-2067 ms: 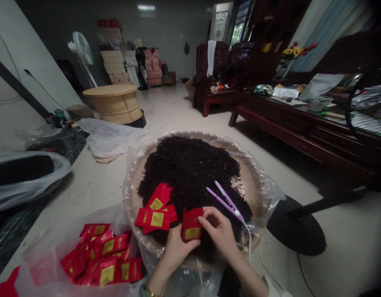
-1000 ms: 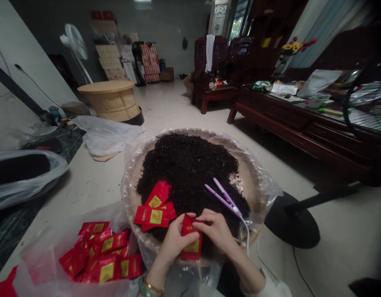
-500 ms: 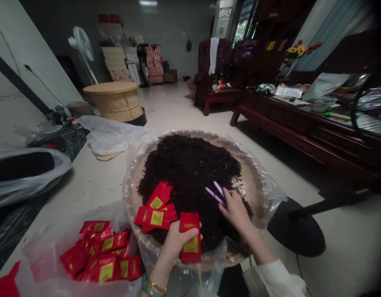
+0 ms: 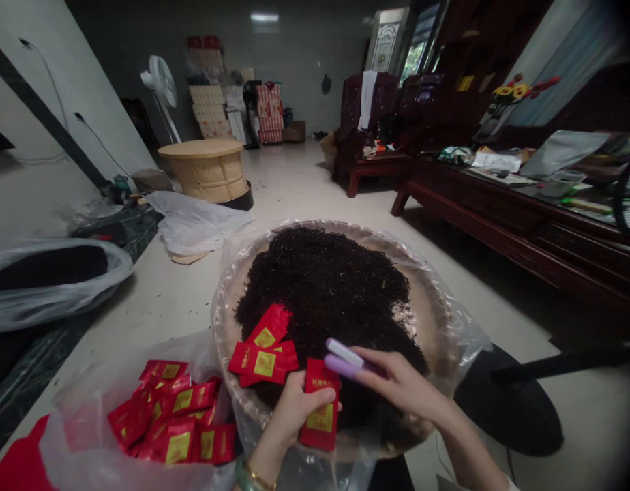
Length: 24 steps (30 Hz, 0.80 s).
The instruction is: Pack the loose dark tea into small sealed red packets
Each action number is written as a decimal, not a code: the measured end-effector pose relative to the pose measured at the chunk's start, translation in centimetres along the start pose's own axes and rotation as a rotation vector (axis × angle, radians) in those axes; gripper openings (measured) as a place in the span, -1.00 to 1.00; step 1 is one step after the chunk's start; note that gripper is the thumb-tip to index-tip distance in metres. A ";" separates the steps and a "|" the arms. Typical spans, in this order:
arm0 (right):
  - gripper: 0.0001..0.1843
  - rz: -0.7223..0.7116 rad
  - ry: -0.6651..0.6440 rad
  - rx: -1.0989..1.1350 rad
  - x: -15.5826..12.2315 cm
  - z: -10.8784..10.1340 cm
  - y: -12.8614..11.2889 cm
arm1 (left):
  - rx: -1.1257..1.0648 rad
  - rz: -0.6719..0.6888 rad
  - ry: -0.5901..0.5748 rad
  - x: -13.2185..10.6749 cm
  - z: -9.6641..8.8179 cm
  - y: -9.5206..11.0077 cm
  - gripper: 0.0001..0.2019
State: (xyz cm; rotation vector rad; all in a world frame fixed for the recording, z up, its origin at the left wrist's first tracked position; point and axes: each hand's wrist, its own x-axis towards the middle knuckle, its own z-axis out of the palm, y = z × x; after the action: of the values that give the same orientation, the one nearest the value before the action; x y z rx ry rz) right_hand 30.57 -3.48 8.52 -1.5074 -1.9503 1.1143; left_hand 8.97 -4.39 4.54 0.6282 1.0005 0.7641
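My left hand (image 4: pixel 289 416) is closed on a small red packet with a gold label (image 4: pixel 320 406), held upright over the near edge of a round tray. My right hand (image 4: pixel 404 389) grips a purple clamp-like heat sealer (image 4: pixel 344 357), its two tips pointing left at the packet's top edge. The round tray (image 4: pixel 228 341), lined with clear plastic, carries a big heap of dark loose tea leaves (image 4: pixel 330 286). Three red packets (image 4: pixel 264 348) lie on the heap's near left side.
A clear plastic bag with several red packets (image 4: pixel 166 423) lies at the lower left. A bag of dark tea (image 4: pixel 49 273) sits far left. A black fan base (image 4: pixel 519 402) stands right of the tray, a dark wooden table (image 4: pixel 524 211) beyond it.
My right hand left the packet, picked the purple sealer off the tea heap and brought it to the packet's top. My left hand kept holding the packet.
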 end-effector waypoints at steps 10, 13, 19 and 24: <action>-0.57 -0.055 -0.169 -0.093 0.8 1.4 -3.9 | 0.149 0.062 0.004 -0.5 0.0 0.1 -0.60; -0.60 -0.060 -0.188 -0.098 1.1 1.3 -3.7 | 0.165 0.026 -0.005 -0.5 0.0 0.1 -0.60; -0.57 -0.080 -0.162 -0.110 1.2 1.5 -3.7 | 0.186 0.014 -0.018 0.1 -0.4 -0.5 -0.66; -0.60 -0.088 -0.144 -0.091 1.1 1.5 -3.8 | 0.179 0.015 0.000 0.3 -0.6 -0.9 -0.66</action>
State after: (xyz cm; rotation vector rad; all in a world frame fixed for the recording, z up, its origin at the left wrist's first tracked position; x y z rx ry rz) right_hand 26.84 -3.30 10.57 -1.4062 -2.1695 1.1384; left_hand 8.81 -4.59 3.46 0.7903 1.0731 0.6921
